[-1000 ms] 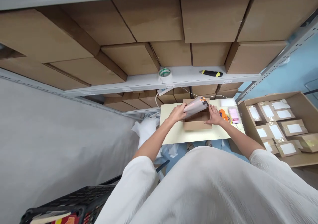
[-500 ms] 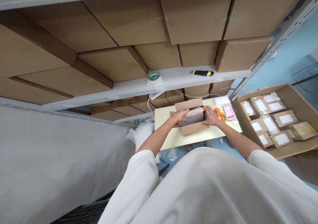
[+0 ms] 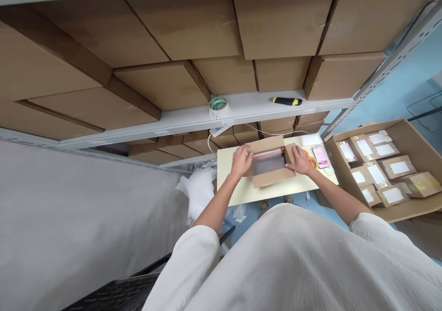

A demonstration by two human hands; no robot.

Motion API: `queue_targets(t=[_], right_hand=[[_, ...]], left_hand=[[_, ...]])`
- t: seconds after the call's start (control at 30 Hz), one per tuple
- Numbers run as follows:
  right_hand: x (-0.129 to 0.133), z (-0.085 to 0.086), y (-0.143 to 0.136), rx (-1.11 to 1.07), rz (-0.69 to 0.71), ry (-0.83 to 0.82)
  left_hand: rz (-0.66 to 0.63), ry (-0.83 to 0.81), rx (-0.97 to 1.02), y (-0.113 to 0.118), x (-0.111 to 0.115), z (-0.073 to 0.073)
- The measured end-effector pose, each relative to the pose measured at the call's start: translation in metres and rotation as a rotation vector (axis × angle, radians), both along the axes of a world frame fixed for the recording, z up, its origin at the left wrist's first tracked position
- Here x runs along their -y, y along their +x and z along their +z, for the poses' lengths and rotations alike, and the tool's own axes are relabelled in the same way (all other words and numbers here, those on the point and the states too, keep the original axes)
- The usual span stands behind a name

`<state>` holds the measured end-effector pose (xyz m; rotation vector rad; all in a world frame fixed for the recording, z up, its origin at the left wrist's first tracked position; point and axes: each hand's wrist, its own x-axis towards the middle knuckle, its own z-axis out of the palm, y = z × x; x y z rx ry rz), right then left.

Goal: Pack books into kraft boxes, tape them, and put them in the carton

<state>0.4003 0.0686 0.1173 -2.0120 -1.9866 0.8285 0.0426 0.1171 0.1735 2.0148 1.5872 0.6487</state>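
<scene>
An open cardboard box (image 3: 274, 178) stands on the pale yellow table (image 3: 238, 191), its long flaps spread to front and back. Inside it lies a wrapped greyish package (image 3: 268, 163). My left hand (image 3: 241, 160) is at the box's left end, its fingers bent over the edge and closed on the cardboard. At the right end, my right hand (image 3: 299, 160) rests with fingers spread against the end flap. Just beyond that hand lies an orange tape dispenser (image 3: 311, 161), partly hidden by it.
A tape roll (image 3: 218, 105) and a yellow-black knife (image 3: 286, 101) lie on the shelf (image 3: 248, 111) above the table. A large carton (image 3: 414, 207) with several labelled boxes stands at right. White wrapping (image 3: 198, 191) hangs at the table's left.
The package now sits lower inside the box. Both hands have let go of it and moved outward to the box's ends. The view has shifted slightly.
</scene>
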Motion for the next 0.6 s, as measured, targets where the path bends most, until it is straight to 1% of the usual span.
queue_targets(t=[0.07, 0.13, 0.17, 0.2, 0.27, 0.33, 0.4, 0.5, 0.53, 0.6], right_hand=[[-0.002, 0.001, 0.008, -0.091, -0.132, 0.046], [-0.005, 0.001, 0.016, -0.243, -0.293, 0.057], [-0.008, 0.001, 0.02, -0.33, -0.373, 0.045], [-0.01, 0.002, 0.023, -0.42, -0.443, 0.024], [-0.015, 0.003, 0.025, -0.595, -0.535, -0.023], [-0.02, 0.006, 0.022, -0.752, -0.548, -0.066], [-0.024, 0.009, 0.013, -0.854, -0.519, -0.111], [-0.029, 0.014, -0.002, -0.895, -0.48, -0.194], [-0.031, 0.015, -0.006, -0.884, -0.474, -0.219], [-0.034, 0.016, -0.012, -0.836, -0.461, -0.246]], left_hand=[[0.292, -0.023, 0.126, -0.017, 0.015, -0.008], [0.53, -0.159, 0.261, -0.029, 0.033, -0.022], [0.598, -0.242, 0.321, -0.032, 0.042, -0.029], [0.627, -0.313, 0.377, -0.034, 0.051, -0.037], [0.576, -0.39, 0.46, -0.034, 0.068, -0.05], [0.433, -0.373, 0.468, -0.031, 0.081, -0.059], [0.252, -0.341, 0.418, -0.03, 0.088, -0.065], [-0.006, -0.303, 0.264, -0.031, 0.09, -0.07], [-0.07, -0.293, 0.205, -0.032, 0.089, -0.071], [-0.15, -0.284, 0.107, -0.033, 0.088, -0.074]])
